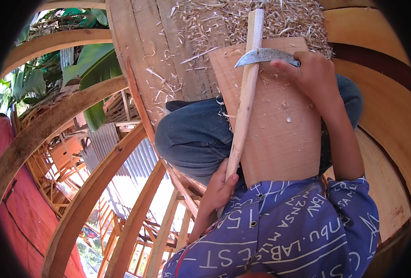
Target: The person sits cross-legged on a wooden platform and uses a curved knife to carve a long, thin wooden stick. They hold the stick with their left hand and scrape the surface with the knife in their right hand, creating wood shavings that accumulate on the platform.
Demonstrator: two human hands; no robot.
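Observation:
My left hand (219, 187) is closed around the near end of a long, pale wooden stick (245, 109), close to my shirt. The stick slants up and away across a flat wooden board (282, 139) that rests on my lap. In my right hand (314, 76) is a curved knife (261, 56); its handle is mostly hidden in my fist and my thumb lies along the blade. The blade crosses over the stick's upper part, its tip pointing left. A few small shavings lie on the board.
Curly wood shavings (265, 23) are heaped on the plank floor (143, 51) beyond the board. Bare wooden ribs (103, 185) stand at left, with leaves and corrugated metal sheets (143, 157) outside. Wooden planks (376, 106) curve along my right. My legs in jeans (191, 136) are folded under the board.

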